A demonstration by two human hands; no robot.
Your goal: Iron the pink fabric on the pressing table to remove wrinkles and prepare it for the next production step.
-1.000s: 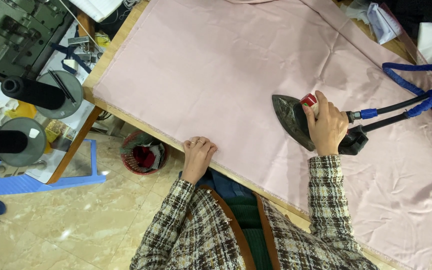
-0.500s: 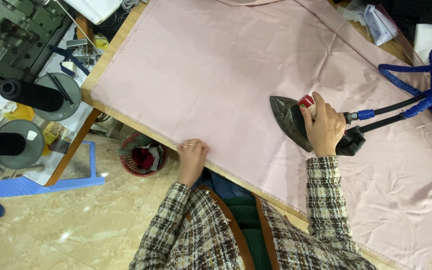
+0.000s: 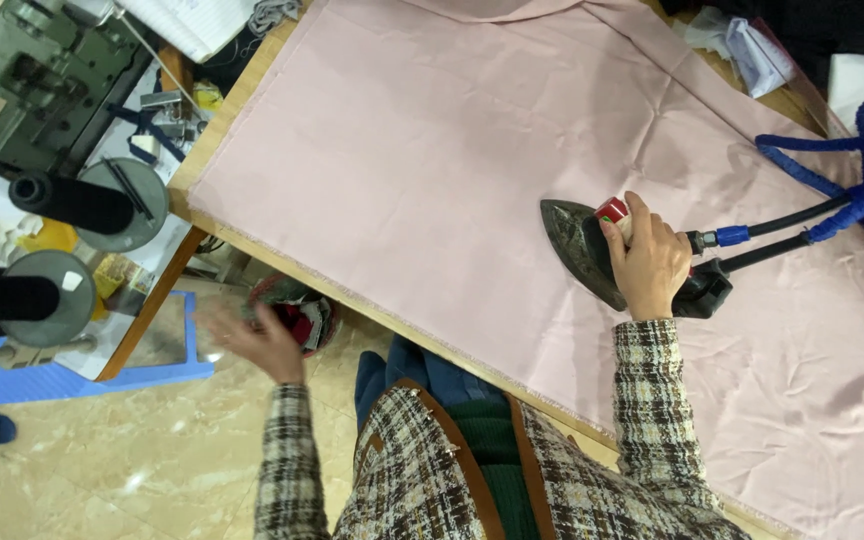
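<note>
the right hand (image 3: 652, 262) has closed its grip on the iron (image 3: 592, 250) on the pink cloth (image 3: 422, 170); the left hand (image 3: 257, 340) is open, empty, off the bench (image 3: 242, 95). unheld cloth may wrinkle or scorch.

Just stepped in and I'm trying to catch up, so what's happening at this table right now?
A person in a checked jacket is ironing a large sheet of pink cloth spread flat over a wooden table. The right hand has its grip closed on the handle of a dark iron, which sits on the cloth with hoses trailing off to the right. The left hand is off the table, blurred, open and holding nothing, out over the floor.
</note>
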